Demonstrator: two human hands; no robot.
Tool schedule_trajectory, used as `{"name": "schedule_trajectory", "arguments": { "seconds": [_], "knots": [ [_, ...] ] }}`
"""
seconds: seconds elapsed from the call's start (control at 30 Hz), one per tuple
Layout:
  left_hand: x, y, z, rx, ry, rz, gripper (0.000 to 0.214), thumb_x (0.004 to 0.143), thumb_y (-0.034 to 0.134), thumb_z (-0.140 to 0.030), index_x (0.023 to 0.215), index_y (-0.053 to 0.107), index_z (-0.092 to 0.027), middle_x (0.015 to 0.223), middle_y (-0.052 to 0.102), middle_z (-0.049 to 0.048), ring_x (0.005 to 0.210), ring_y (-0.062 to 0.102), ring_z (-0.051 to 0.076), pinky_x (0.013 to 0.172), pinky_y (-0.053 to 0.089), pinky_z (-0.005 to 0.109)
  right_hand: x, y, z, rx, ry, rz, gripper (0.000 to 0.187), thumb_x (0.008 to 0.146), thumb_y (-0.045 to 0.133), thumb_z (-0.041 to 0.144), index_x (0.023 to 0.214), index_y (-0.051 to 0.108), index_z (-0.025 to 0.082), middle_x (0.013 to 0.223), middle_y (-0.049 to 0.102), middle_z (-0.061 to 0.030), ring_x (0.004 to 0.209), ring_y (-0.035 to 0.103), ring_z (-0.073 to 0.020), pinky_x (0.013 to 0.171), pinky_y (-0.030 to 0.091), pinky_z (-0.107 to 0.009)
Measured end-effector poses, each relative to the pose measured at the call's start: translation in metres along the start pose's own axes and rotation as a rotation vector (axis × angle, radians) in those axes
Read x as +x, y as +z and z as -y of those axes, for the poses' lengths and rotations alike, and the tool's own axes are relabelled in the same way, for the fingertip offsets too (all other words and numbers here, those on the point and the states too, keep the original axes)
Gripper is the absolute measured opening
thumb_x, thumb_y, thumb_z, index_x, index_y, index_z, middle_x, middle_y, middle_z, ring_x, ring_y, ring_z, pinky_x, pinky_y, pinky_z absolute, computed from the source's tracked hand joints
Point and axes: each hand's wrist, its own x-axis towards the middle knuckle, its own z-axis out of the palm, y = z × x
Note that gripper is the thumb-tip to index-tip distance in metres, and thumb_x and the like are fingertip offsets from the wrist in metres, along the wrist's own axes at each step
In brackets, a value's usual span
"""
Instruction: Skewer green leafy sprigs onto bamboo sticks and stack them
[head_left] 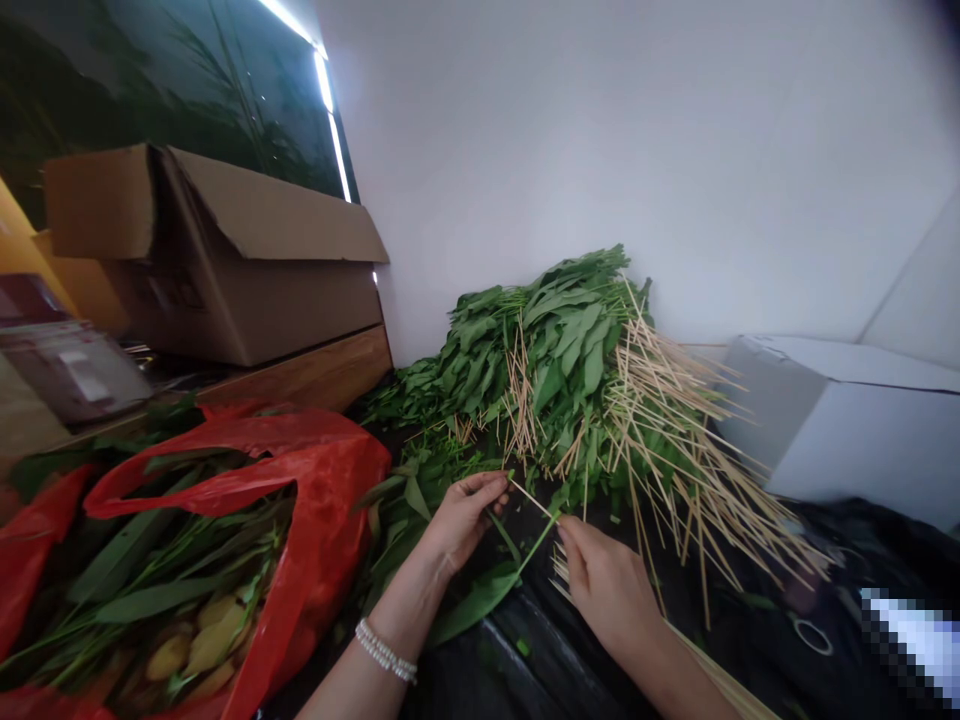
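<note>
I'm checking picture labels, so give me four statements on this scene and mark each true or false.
1. A thin wooden stick spans between the left hand and the right hand. True.
2. The beaded bracelet is on the right arm. False: the beaded bracelet is on the left.
3. The red plastic bag holds leafy stems. True.
4. The cardboard box is taped shut. False: the cardboard box has its flaps open.

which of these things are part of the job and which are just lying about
Seem part of the job:
- thin stick between the left hand and right hand
- long green leaf just below them
- heaped leaves and pale sticks
- perhaps the red bag, holding more leaves

Seem just lying about:
- cardboard box
- white box
</note>
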Motion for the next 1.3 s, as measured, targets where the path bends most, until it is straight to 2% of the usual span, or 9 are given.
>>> {"name": "schedule_trajectory", "arguments": {
  "seconds": [0.37, 0.67, 1.07, 1.3],
  "knots": [
    [0.0008, -0.0028, 0.0001, 0.025, 0.012, 0.012, 0.029, 0.057, 0.083, -0.021, 0.082, 0.072, -0.012, 0.068, 0.065, 0.0011, 0.056, 0.053, 0.004, 0.057, 0.042, 0.015, -0.0007, 0.0023, -0.0030, -0.009, -0.018, -0.003, 0.028, 0.091, 0.031, 0.020, 0.092, 0.059, 0.023, 0.076, 0.066, -0.0009, 0.068, 0.063, -0.0152, 0.058, 0.035, -0.023],
    [0.0018, -0.0031, 0.0011, 0.182, 0.096, -0.051, 0.028, 0.055, 0.083, -0.025, 0.079, 0.074, -0.013, 0.064, 0.065, 0.0015, 0.056, 0.052, 0.006, 0.057, 0.039, 0.018, -0.0006, 0.0009, -0.0012, -0.041, 0.016, 0.043, 0.027, 0.088, 0.033, 0.015, 0.092, 0.059, 0.023, 0.076, 0.066, 0.0007, 0.069, 0.064, -0.0153, 0.057, 0.033, -0.024],
    [0.0007, -0.0017, 0.0025, 0.341, 0.171, -0.050, 0.026, 0.056, 0.082, -0.026, 0.076, 0.074, -0.012, 0.065, 0.065, 0.0025, 0.057, 0.052, 0.009, 0.057, 0.038, 0.021, -0.0010, 0.0018, -0.0001, -0.065, 0.003, 0.029, 0.025, 0.086, 0.034, 0.012, 0.083, 0.057, 0.023, 0.074, 0.066, 0.0017, 0.067, 0.063, -0.0134, 0.055, 0.031, -0.023],
    [-0.0017, -0.0005, -0.0017, 0.138, 0.030, 0.002, 0.027, 0.059, 0.081, -0.030, 0.077, 0.071, -0.013, 0.069, 0.065, 0.0021, 0.058, 0.054, 0.007, 0.058, 0.041, 0.018, -0.0008, 0.0006, 0.0023, -0.044, 0.001, 0.017, 0.025, 0.088, 0.033, 0.015, 0.089, 0.057, 0.023, 0.074, 0.066, 0.0015, 0.067, 0.064, -0.0141, 0.055, 0.031, -0.024]
  ]
}}
